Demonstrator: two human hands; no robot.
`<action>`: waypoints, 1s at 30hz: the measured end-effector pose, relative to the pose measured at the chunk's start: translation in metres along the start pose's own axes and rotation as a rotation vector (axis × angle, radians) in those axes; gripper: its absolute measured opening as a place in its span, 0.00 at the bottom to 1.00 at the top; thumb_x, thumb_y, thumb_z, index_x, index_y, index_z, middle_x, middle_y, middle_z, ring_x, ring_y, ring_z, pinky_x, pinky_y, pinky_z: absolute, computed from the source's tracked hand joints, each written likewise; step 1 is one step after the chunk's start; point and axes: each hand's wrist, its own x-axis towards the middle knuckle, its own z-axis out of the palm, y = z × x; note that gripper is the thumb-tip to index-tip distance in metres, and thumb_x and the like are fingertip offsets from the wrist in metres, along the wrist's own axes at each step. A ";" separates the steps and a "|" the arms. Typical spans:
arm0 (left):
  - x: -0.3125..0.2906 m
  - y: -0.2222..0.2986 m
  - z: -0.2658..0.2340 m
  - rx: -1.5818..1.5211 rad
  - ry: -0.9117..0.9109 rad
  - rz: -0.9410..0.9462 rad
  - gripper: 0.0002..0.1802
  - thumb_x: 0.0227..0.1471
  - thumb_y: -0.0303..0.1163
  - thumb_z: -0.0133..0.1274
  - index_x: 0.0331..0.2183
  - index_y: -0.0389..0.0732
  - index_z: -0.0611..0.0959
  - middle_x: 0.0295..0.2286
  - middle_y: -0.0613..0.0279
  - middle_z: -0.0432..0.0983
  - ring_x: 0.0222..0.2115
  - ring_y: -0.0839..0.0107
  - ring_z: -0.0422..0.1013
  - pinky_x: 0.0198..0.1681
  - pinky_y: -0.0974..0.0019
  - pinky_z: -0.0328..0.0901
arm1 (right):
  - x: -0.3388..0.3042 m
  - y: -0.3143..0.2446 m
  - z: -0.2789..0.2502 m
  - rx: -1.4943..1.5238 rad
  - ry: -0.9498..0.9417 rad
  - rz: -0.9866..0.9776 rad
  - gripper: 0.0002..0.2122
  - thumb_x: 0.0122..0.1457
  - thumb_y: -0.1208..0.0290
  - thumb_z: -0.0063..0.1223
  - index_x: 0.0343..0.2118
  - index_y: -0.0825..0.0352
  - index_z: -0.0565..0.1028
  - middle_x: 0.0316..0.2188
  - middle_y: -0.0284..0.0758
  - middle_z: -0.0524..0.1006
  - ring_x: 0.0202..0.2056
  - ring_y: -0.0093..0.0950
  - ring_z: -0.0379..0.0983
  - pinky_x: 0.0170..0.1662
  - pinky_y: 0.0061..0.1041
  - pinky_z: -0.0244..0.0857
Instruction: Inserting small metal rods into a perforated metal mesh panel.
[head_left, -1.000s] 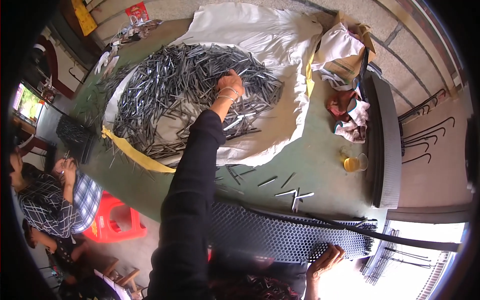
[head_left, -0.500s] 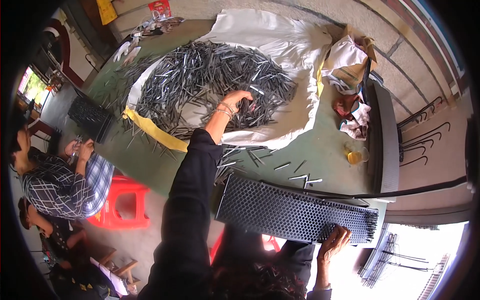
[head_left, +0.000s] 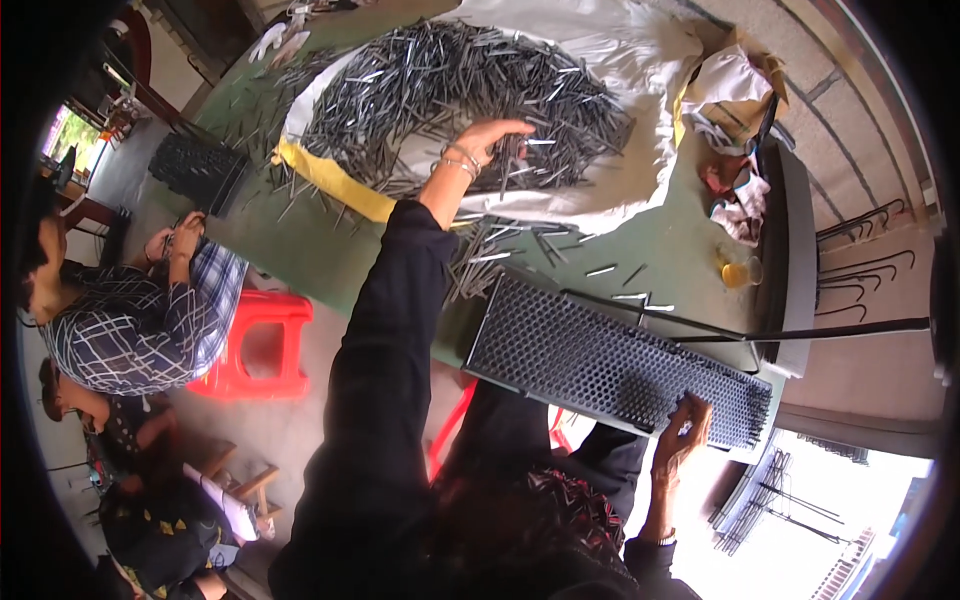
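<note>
Lying beyond my black, rectangular, hole-studded panel point(head_left: 590, 345): heaped thin, dark-grey metallic strips point(head_left: 430, 85).
Over them, my left hand's point(head_left: 486, 140) fingers arch partly open, hold unclear; my right hand's point(head_left: 684, 432) curl at the panel's near edge, grip uncertain.

Light: glare bleached the near right; the left lay dimmer. Highlights: glinted on dark strips point(head_left: 430, 70). Distortion: fisheye curvature bent the stone wall point(head_left: 824, 118).

Strips point(head_left: 400, 75) glossy metal; sheet point(head_left: 648, 110) creased cloth; stool point(head_left: 285, 306) smooth plastic.
</note>
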 end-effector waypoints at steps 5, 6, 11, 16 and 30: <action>-0.007 -0.001 -0.011 -0.062 0.002 0.076 0.12 0.46 0.33 0.59 0.30 0.34 0.81 0.22 0.59 0.77 0.18 0.73 0.72 0.23 0.70 0.69 | 0.028 -0.047 0.014 0.276 -0.139 -0.043 0.06 0.55 0.84 0.46 0.36 0.71 0.71 0.26 0.37 0.73 0.22 0.24 0.70 0.27 0.22 0.64; -0.014 0.000 -0.007 -0.104 0.020 0.017 0.11 0.47 0.33 0.58 0.30 0.34 0.81 0.22 0.59 0.77 0.19 0.73 0.72 0.23 0.69 0.69 | 0.037 -0.063 0.017 0.318 -0.135 -0.097 0.06 0.56 0.84 0.46 0.36 0.71 0.71 0.24 0.36 0.73 0.20 0.22 0.69 0.27 0.21 0.64; -0.033 -0.014 -0.002 -0.187 0.127 0.083 0.08 0.47 0.29 0.57 0.27 0.34 0.79 0.22 0.58 0.75 0.22 0.67 0.74 0.27 0.64 0.74 | 0.085 -0.138 0.047 0.650 -0.320 -0.066 0.06 0.58 0.78 0.48 0.37 0.72 0.73 0.27 0.36 0.75 0.30 0.22 0.71 0.34 0.21 0.64; -0.029 -0.032 0.011 -0.066 0.268 0.409 0.08 0.41 0.24 0.58 0.23 0.28 0.77 0.19 0.54 0.75 0.16 0.64 0.74 0.15 0.66 0.69 | 0.162 -0.201 0.131 0.712 -0.363 -0.169 0.19 0.57 0.63 0.54 0.42 0.76 0.70 0.35 0.41 0.75 0.38 0.28 0.71 0.44 0.25 0.64; -0.024 -0.086 0.028 0.677 0.527 0.701 0.30 0.40 0.38 0.63 0.44 0.42 0.68 0.29 0.45 0.76 0.34 0.47 0.73 0.33 0.55 0.67 | 0.206 -0.224 0.282 1.103 -0.570 0.158 0.16 0.50 0.70 0.60 0.39 0.72 0.72 0.32 0.35 0.76 0.32 0.23 0.70 0.37 0.23 0.65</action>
